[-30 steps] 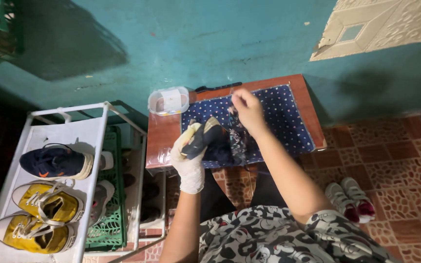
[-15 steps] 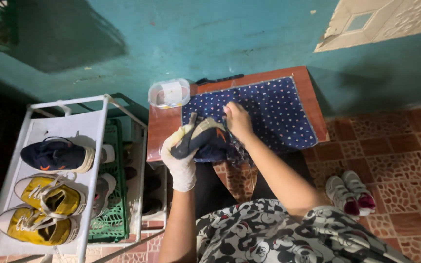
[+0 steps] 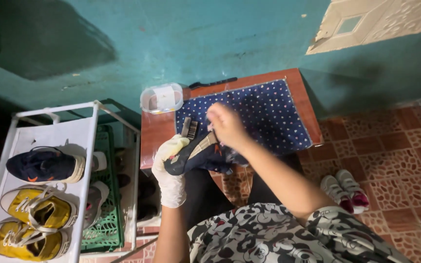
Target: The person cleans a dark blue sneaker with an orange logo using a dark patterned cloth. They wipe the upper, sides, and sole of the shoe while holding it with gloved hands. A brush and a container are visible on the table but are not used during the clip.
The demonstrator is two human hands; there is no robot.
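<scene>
My left hand (image 3: pixel 170 165), in a pale yellow glove, grips a dark navy shoe (image 3: pixel 196 156) with a tan stripe, held over my lap at the near edge of a small wooden table (image 3: pixel 154 136). My bare right hand (image 3: pixel 226 124) rests on the top of the same shoe, fingers curled at its opening, blurred by motion. A small dark brush-like thing (image 3: pixel 189 127) lies on the table just beyond the shoe. A navy cloth with white dots (image 3: pixel 269 112) covers most of the tabletop.
A clear plastic tub (image 3: pixel 162 98) and a black tool (image 3: pixel 213 83) sit at the table's far edge. On the left, a white rack (image 3: pixel 49 131) holds a navy shoe (image 3: pixel 45 165) and two yellow shoes (image 3: pixel 37 212). Small pink-white shoes (image 3: pixel 344 191) lie on the tiled floor at right.
Both hands drew the navy shoe nearer to my body, off the dotted cloth. My right hand came from the cloth's far side down onto the shoe.
</scene>
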